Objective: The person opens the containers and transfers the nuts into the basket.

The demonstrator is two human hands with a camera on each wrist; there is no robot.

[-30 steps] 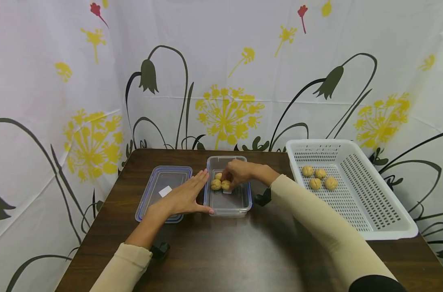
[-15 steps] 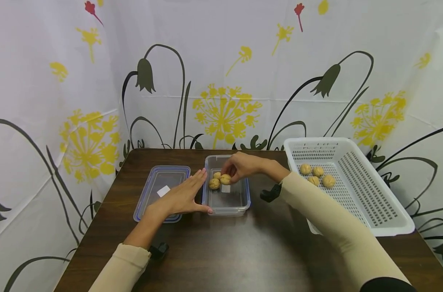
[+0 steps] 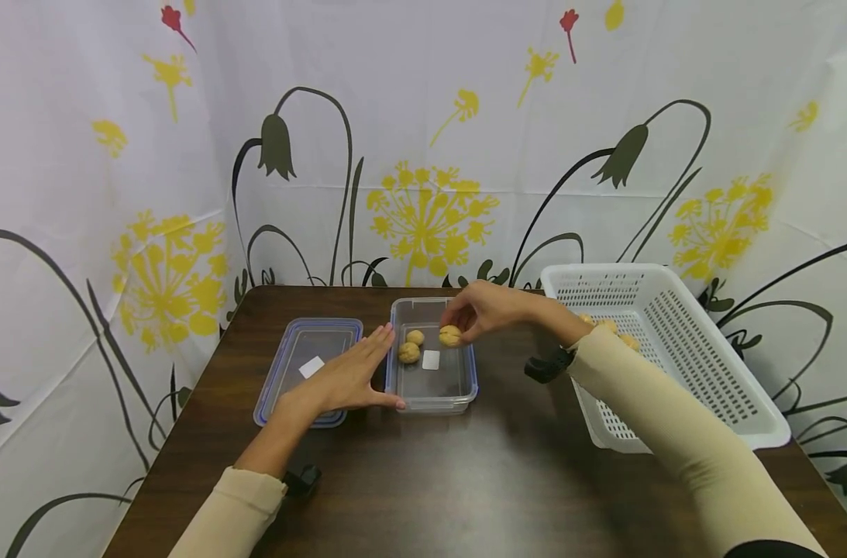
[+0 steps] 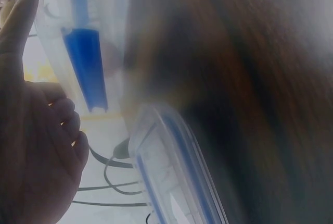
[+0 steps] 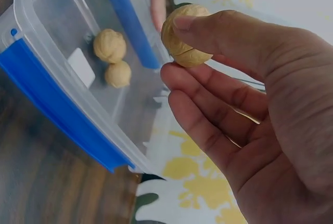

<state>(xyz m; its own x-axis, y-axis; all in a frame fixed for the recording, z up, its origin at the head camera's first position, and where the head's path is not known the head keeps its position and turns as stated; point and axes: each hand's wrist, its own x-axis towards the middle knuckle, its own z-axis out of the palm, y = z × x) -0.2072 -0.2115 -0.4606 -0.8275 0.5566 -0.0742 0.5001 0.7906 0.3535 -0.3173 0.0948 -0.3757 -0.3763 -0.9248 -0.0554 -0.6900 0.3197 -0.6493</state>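
My right hand (image 3: 489, 310) pinches a walnut (image 5: 187, 36) between thumb and fingers, above the right side of a clear plastic container (image 3: 433, 399) with blue side clips. Two more walnuts lie inside that container, a larger walnut (image 3: 408, 353) and a smaller walnut (image 3: 415, 337), beside a white square label (image 3: 431, 359). My left hand (image 3: 349, 372) has its fingers straight, with fingertips and thumb at the container's left wall. Under the left forearm and hand lies a clear lid (image 3: 290, 364) with a blue seal, partly covered.
On the right stands a white perforated basket (image 3: 716, 387) holding several walnuts (image 3: 629, 342), partly hidden by the right forearm. A floral-print cloth (image 3: 423, 139) hangs behind the dark wooden table (image 3: 423, 480).
The right hand has lifted one walnut from beside the others in the container and moved it up and to the right. The left hand stays at the container's wall.
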